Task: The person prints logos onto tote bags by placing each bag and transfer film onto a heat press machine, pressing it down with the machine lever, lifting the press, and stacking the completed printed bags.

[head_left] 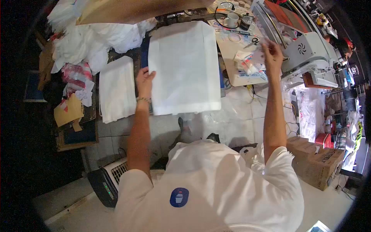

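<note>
The white rectangular sheet (185, 65) lies flat at centre, probably for even reach; the left hand (145, 81) curls at its left edge, perhaps steadying it, though whether it grips I cannot tell. Rightward, the right hand (273, 56) seems to pinch a translucent slip (257, 58) over the tan board (227, 54), near scissors (255, 40). Left, folded white material (117, 89) lies apart, likely for access.
</note>
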Demonstrator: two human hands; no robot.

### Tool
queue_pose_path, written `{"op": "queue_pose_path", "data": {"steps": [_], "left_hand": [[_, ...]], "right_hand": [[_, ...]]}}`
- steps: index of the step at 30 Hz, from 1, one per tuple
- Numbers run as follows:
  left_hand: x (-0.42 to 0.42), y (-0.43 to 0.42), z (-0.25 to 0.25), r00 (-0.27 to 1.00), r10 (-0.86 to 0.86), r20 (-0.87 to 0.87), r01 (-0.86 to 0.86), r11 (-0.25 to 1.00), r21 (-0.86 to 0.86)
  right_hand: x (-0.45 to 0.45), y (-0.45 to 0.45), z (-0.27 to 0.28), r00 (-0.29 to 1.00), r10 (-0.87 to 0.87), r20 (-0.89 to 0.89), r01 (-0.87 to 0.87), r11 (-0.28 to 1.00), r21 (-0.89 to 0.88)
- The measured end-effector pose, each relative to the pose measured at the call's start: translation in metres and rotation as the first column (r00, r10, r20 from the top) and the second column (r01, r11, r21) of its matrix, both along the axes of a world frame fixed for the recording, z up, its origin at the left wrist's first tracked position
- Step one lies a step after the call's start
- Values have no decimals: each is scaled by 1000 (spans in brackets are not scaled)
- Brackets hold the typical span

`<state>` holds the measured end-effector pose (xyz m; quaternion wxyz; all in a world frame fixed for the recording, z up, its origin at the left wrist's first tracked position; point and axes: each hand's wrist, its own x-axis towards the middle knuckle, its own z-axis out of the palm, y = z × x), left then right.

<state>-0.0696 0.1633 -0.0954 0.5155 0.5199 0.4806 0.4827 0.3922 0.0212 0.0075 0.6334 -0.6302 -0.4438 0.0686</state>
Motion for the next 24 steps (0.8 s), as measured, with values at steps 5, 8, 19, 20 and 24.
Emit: {"op": "queue_pose_path", "data": {"steps": [5, 8, 19, 20, 24], "left_hand": [[23, 18, -37, 997, 75, -36, -71, 993, 98], [18, 23, -45, 978, 86, -188, -71, 994, 85], [-11, 6, 140, 874, -310, -374, 412, 881, 233], [6, -1, 190, 833, -362, -419, 498, 821, 280], [60, -1, 332, 723, -277, -633, 665, 524, 532]], "right_hand": [[-102, 43, 5, 963, 44, 266, -47, 999, 5], [-163, 77, -19, 942, 166, 293, -157, 986, -54], [-238, 70, -96, 732, 248, 634, 62, 903, -425], [-238, 71, -111, 742, 261, 617, 42, 901, -432], [-262, 68, -107, 762, 263, 592, 13, 908, -420]]}}
